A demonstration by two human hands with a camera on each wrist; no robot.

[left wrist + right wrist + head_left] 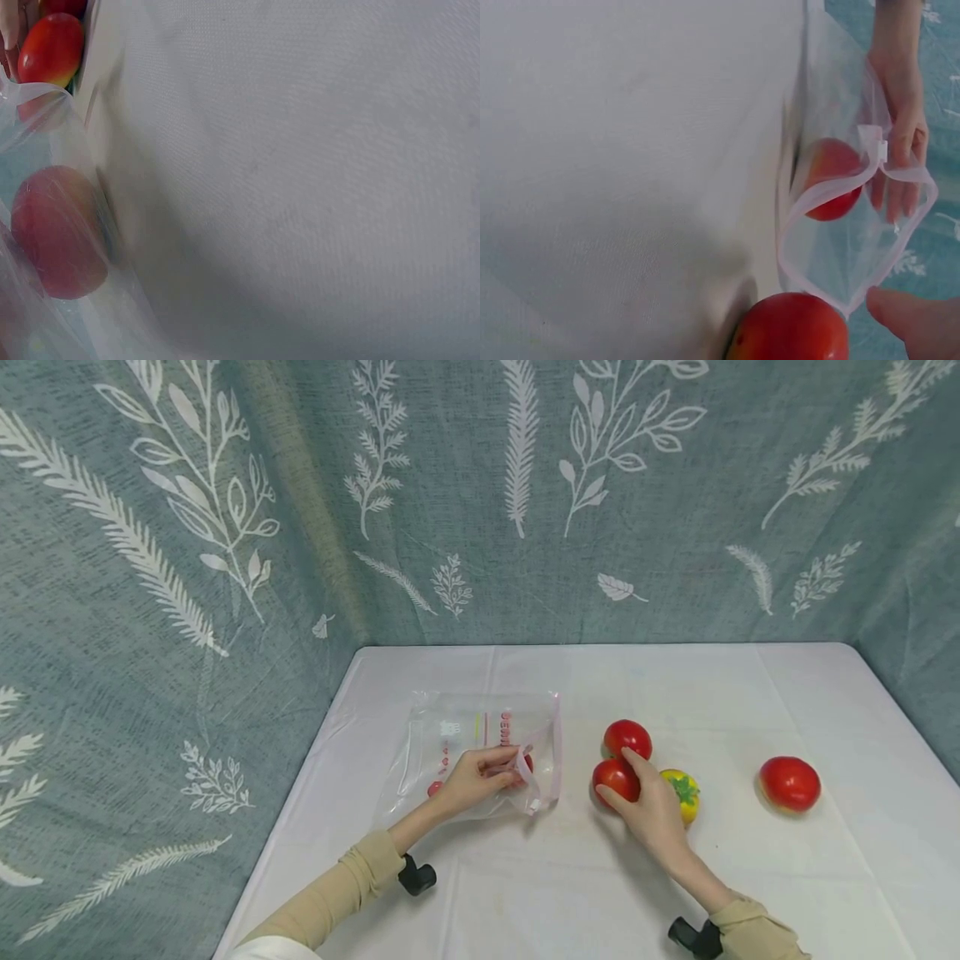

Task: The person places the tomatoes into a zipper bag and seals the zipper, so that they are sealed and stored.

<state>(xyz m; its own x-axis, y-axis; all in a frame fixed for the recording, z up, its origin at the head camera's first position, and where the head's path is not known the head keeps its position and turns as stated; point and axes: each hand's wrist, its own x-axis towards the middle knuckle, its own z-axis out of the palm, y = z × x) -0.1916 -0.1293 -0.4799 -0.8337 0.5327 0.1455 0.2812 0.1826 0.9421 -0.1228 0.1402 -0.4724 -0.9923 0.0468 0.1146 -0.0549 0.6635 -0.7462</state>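
My left hand point(483, 772) pinches the mouth of a clear zip bag point(465, 718) with a pink edge, lying on the left of the table. In the right wrist view that mouth gapes, the white slider point(883, 151) hangs on it, and a red tomato point(836, 176) shows inside. My right hand point(652, 810) holds another tomato point(615, 779) between thumb and fingers, just right of the bag. Directly behind it sits one more tomato point(628, 739). A yellow fruit with a green leafy top point(686, 793) is partly hidden by my right hand.
Farther right on the white-covered table point(570, 893) lies a single large tomato point(790, 785). A grey-green curtain with white leaf prints point(480, 585) hangs at the back and both sides. Black wrist cameras sit under both sleeves.
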